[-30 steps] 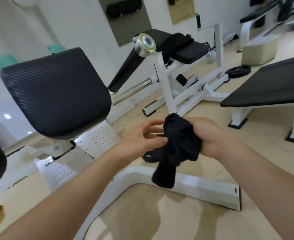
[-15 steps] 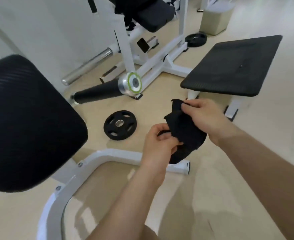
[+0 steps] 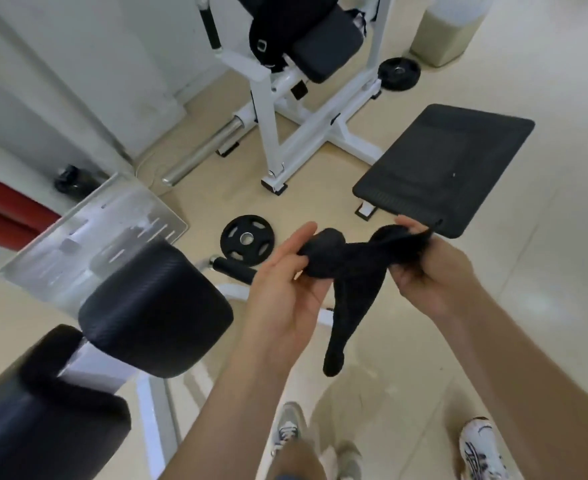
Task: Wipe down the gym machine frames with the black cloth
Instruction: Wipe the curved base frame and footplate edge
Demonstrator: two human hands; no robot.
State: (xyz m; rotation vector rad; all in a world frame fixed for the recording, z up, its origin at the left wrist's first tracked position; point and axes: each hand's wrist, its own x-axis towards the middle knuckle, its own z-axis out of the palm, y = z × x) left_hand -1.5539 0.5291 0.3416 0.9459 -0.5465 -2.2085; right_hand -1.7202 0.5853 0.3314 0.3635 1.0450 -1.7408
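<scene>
Two hands on the limp black knit cloth (image 3: 351, 271), none on steel yet. Your left hand (image 3: 285, 282) pinches one bunched end betw. thumb and fingers. Your right hand (image 3: 431, 268) is curled round the other end. The cloth hangs stretched in the air, right of the round black slotted weight plate (image 3: 247, 239) and nearer you, w/ a long tail drooping from its middle. It touches no frame.

Step, as I read it: prep. You're sorting the cloth into a usable wad, and wiping isn't under way. Next move prob. calls for tucking that tail in so it doesn't drag, then taking one hand down to a tube. Nearest candidate is the white painted steel base tube (image 3: 231, 292), just on your side of the plate and mostly hidden behind your left hand. Other option is the white square-section upright frame (image 3: 268, 133) beyond the plate. Its angled braces and joints likely want a fingertip push, not a flat swipe.

Materials: the cloth is matte and fuzzy; the frames are glossy and hard. The black ribbed-vinyl rounded pad (image 3: 154, 306), left of the plate and nearer you, is upholstery, not frame. Same for the flat black textured bench pad (image 3: 441, 168), right of the plate and beyond. A black foam roller grip (image 3: 233, 268) lies just on your side of the plate, and a slotted grey metal footplate (image 3: 95, 230) sits left of it.
</scene>
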